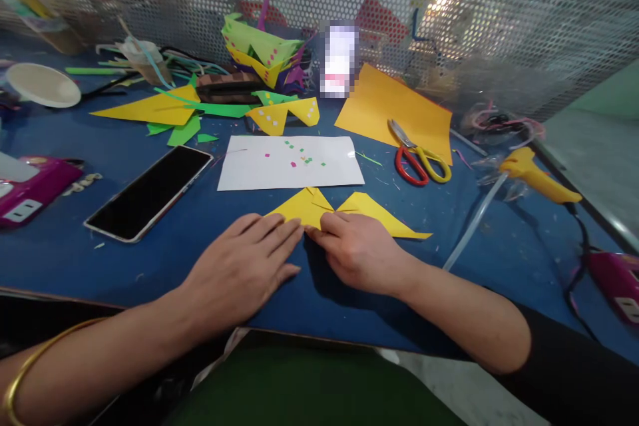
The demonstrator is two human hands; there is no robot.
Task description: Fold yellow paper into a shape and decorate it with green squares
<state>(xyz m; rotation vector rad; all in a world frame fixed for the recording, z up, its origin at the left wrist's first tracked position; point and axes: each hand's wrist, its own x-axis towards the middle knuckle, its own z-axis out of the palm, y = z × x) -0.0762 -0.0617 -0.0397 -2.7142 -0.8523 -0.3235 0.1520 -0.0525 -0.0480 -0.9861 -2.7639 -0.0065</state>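
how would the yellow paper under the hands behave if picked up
The yellow paper is probably light, since it looks thin. Its visible folds may stiffen it somewhat, while the narrow pointed end could bend easily.

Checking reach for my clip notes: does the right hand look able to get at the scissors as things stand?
Likely yes: the scissors lie uncovered beyond the right hand, with only yellow paper and blue tabletop between. The hand is on that paper and would have to leave it first.
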